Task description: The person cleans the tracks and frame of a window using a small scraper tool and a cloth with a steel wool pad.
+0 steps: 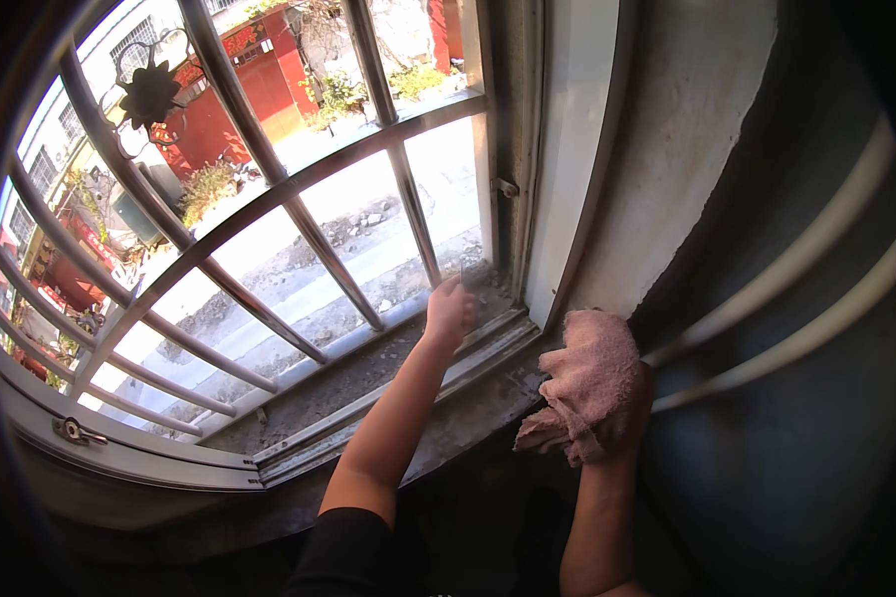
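My left hand (pixel 450 312) reaches out over the dirty outer sill to the foot of a metal window bar (pixel 416 213). Its fingers are curled, and a thin pale sliver shows above them. Whether they grip the bar or something small is not clear. A crumpled pink terry cloth (pixel 596 373) is bunched in my right hand (pixel 644 388), which the cloth mostly hides. That hand is at the lower end of the white window jamb (pixel 575 164), above the inner ledge. Between my arms runs the grimy sliding track (pixel 485 357) of the window.
A curved crossbar (pixel 321 168) joins the metal bars. At the left is a white window sash (pixel 157 455) with a latch (pixel 78 431). Grit covers the outer sill (pixel 321 395). Two pale pipes (pixel 784 276) run along the dark wall at right. Outside lies a sunlit rubble-strewn street.
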### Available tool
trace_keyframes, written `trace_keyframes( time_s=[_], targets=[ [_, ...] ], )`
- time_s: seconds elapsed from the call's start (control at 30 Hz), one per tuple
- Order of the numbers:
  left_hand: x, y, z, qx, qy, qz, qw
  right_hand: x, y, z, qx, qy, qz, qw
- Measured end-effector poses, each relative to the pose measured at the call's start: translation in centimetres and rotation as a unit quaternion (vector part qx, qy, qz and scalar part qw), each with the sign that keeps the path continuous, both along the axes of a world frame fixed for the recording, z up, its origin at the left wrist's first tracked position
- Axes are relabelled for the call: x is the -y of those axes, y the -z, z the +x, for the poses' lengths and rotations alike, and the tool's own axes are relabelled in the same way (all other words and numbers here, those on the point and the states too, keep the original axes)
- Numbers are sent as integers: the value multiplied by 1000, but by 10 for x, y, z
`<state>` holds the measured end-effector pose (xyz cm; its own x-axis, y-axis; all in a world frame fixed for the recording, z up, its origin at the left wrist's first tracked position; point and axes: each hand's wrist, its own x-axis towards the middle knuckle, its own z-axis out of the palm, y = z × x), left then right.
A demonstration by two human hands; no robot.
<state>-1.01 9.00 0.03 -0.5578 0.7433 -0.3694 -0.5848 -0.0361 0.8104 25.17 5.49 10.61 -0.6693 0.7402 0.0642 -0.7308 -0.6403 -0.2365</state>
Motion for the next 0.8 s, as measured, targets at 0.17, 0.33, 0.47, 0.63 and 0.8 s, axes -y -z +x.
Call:
trace_keyframes(
  time_s=[0.17, 0.33, 0.47, 0.63, 0.8],
  targets=[
    [27, -10, 6, -577, 102, -133, 799, 1, 5, 6, 52, 32, 54, 997],
    [28, -15, 18, -684, 168, -187, 684, 2, 4, 7, 23, 20, 28, 999],
    [4, -10, 23, -698, 124, -203, 675, 1, 6, 4, 33, 28, 21, 999],
    [-4, -8, 24, -708, 124, -188, 669, 3, -2, 3, 58, 30, 7, 998],
    [-5, -4, 23, -676, 99, -153, 714, 0, 0, 2, 95, 67, 20, 993]
  ],
)
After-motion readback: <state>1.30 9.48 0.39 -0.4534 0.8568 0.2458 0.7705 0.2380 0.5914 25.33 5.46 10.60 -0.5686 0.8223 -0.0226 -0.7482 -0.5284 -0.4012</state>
